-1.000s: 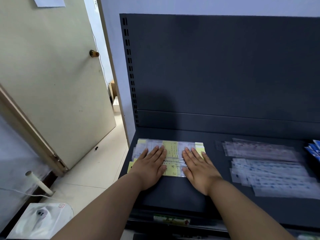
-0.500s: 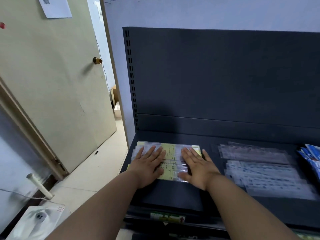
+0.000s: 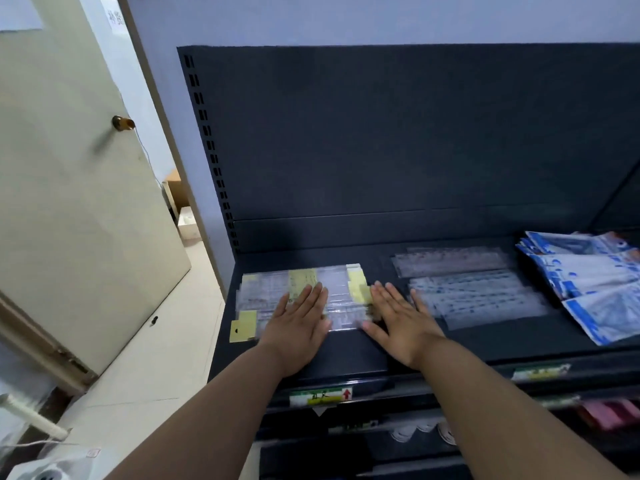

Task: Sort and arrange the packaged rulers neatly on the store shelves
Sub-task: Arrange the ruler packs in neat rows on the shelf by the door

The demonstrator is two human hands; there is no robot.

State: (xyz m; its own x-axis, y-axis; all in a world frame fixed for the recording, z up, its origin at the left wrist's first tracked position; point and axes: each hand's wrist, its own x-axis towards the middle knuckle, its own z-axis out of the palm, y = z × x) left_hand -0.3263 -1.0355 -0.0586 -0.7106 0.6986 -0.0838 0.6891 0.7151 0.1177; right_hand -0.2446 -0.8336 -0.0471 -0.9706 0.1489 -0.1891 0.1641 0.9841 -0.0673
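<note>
A stack of clear packaged rulers with yellow cards (image 3: 270, 289) lies at the left end of the dark shelf (image 3: 346, 355). My left hand (image 3: 298, 323) lies flat on its near middle, fingers straight. My right hand (image 3: 398, 320) rests flat at the stack's right end, thumb at the near edge of the packs. To the right lie two groups of clear ruler packs with blue print (image 3: 478, 296) and, behind them, plain clear ones (image 3: 450, 261).
Blue and white packets (image 3: 595, 278) are fanned out at the shelf's right end. A dark back panel (image 3: 398, 140) rises behind. A door (image 3: 69, 174) stands open on the left over a tiled floor. Lower shelves carry price labels (image 3: 320, 396) and pink goods (image 3: 609, 414).
My view has swung right and closer. My right hand has shifted to the stack's right end; the left hand stays flat on the packs. A yellow card now sticks out at the near left.
</note>
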